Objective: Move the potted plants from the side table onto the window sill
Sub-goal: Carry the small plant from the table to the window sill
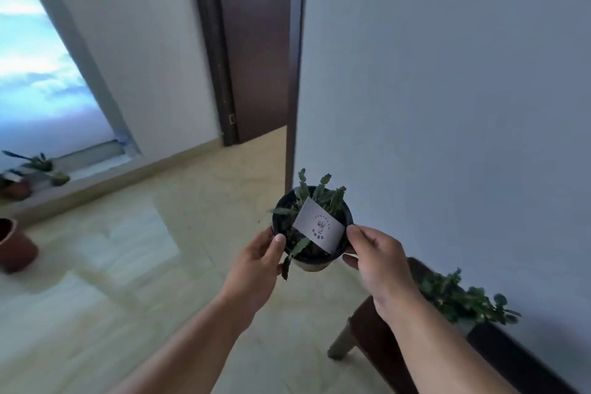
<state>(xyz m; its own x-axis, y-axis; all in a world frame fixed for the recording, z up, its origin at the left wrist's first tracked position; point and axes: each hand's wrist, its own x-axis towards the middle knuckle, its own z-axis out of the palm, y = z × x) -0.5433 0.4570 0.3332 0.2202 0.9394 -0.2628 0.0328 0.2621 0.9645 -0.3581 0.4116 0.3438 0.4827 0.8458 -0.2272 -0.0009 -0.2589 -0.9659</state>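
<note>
Pot is hanging over the floor, between worktop and sill; your left hand and right hand are clamping its rim. It looks light; keep it upright, avoiding the brittle stems.

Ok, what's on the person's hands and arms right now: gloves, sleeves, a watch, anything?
Nothing is worn. The left hand and right hand are bare, with no gloves, rings or watch visible. Both forearms are bare down to the frame's bottom edge, with no sleeve in view.
</note>
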